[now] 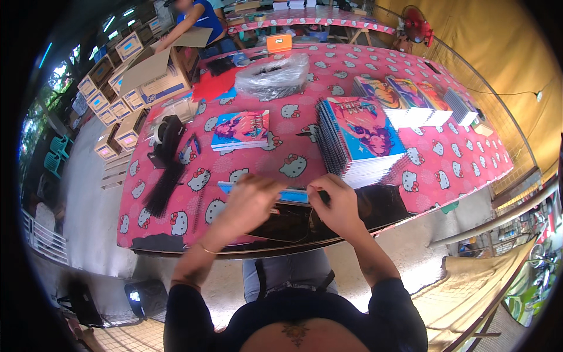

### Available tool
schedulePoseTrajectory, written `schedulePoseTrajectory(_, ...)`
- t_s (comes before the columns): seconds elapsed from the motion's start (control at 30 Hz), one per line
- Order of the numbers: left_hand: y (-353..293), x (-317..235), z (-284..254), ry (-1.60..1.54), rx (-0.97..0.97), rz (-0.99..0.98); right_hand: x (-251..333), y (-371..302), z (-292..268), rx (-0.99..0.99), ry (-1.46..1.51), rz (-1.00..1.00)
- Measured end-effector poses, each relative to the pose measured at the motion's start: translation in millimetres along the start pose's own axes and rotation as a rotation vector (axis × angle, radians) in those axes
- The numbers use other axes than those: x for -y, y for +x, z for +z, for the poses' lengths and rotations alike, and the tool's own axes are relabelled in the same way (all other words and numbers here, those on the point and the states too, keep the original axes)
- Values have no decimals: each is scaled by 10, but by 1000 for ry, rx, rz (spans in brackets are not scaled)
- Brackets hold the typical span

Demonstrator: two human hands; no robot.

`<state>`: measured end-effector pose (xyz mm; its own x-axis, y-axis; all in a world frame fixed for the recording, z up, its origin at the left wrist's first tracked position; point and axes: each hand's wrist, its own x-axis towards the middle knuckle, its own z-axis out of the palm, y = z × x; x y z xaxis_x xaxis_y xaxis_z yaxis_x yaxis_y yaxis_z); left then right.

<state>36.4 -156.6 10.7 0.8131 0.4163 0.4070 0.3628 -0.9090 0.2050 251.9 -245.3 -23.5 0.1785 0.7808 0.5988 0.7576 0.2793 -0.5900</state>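
My left hand [249, 202] and my right hand [334, 205] both grip a thin blue notebook [293, 195] held edge-on over a dark glossy sheet [287, 226] at the near edge of the table. The left fingers pinch its left part, the right fingers pinch its right end. A tall stack of spiral-bound notebooks with colourful covers [360, 141] stands just beyond my right hand. A smaller pile of similar notebooks [240, 130] lies beyond my left hand.
The table has a pink cartoon-cat cloth [446, 164]. A bundle of black binding spirals [164, 188] and a tape dispenser [167, 138] lie left. A clear plastic bag [272, 76], more notebook rows [416, 100], cardboard boxes [155, 73] and a person in blue [196, 17] are farther back.
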Motion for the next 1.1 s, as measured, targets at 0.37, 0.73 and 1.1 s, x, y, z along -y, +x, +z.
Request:
schedulePoseTrajectory(0.37,1723,338,515,-431,-268,432,-1408,204,-1226,-140,272,332)
schedulePoseTrajectory(0.73,1605,584,614,-721,-214,264,-1522,-40,-1369,-207,420,262)
schedulePoseTrajectory(1.1,-138,2526,967,-4,-191,-128,-317,-265,-710,233,625,27)
